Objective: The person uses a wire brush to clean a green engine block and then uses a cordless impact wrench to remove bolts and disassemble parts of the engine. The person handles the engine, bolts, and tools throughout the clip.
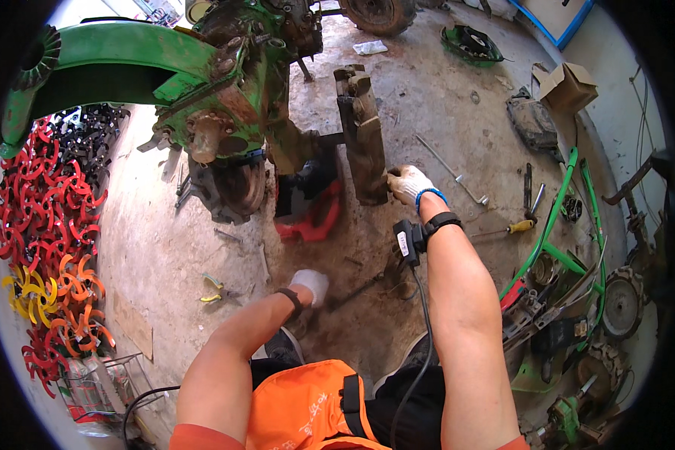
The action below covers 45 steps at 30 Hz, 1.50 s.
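Observation:
My right hand (410, 185), in a white work glove with a blue cuff, is at the near right edge of a muddy lugged wheel (363, 135). Its fingers curl against the tyre. The wheel stands edge-on beside a green, grease-stained machine (225, 97), with a shaft between them. Lower down, my left hand (311, 286), also gloved in white, hangs low over the floor by my foot; its fingers are hidden. A dark rod (356, 291) lies just right of it. Under the machine sits a red and black part (313, 210), ahead of my left hand.
Piles of red curved blades (45, 195) line the left, with orange blades (79, 300) nearer. Small pliers (212, 289) lie on the floor. To the right are a long metal bar (454, 172), a yellow-handled screwdriver (519, 226), green tubing (551, 217) and a cardboard box (568, 88).

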Each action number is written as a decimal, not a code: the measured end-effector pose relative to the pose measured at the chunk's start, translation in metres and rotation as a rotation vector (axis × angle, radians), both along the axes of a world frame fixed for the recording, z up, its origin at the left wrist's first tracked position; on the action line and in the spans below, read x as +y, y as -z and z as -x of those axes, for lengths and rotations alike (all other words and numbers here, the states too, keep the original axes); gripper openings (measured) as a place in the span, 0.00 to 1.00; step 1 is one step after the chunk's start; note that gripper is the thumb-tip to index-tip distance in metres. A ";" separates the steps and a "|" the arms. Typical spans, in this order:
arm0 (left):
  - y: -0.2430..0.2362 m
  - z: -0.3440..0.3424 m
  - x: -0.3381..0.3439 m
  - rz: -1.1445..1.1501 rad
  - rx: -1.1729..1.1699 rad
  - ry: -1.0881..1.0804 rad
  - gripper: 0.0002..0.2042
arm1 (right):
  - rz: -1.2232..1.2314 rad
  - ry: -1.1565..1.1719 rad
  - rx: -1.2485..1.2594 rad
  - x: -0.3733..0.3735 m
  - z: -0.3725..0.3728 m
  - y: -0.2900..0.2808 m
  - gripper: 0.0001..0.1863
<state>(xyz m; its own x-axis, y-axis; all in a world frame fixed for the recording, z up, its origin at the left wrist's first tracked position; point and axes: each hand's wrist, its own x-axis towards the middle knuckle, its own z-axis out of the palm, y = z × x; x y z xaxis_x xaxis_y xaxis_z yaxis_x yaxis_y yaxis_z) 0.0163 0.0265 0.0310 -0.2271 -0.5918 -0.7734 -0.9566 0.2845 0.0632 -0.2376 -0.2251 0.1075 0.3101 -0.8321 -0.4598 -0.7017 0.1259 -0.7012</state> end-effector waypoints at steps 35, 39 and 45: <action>-0.017 0.009 -0.052 0.202 0.094 -0.020 0.16 | 0.012 -0.017 0.088 -0.010 0.011 0.011 0.32; -0.010 0.025 -0.039 0.166 0.133 0.033 0.14 | -0.022 -0.006 0.057 -0.007 0.015 0.012 0.29; -0.002 0.035 -0.034 0.194 0.183 -0.005 0.12 | 0.043 -0.009 0.078 -0.004 0.027 0.014 0.27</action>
<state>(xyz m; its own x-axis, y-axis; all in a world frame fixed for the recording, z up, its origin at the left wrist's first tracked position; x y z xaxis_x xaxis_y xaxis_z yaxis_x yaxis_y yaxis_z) -0.0192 -0.0077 0.0335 -0.3498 -0.7261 -0.5919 -0.9355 0.3039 0.1801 -0.2643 -0.2291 0.0937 0.2822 -0.8489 -0.4469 -0.7551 0.0909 -0.6493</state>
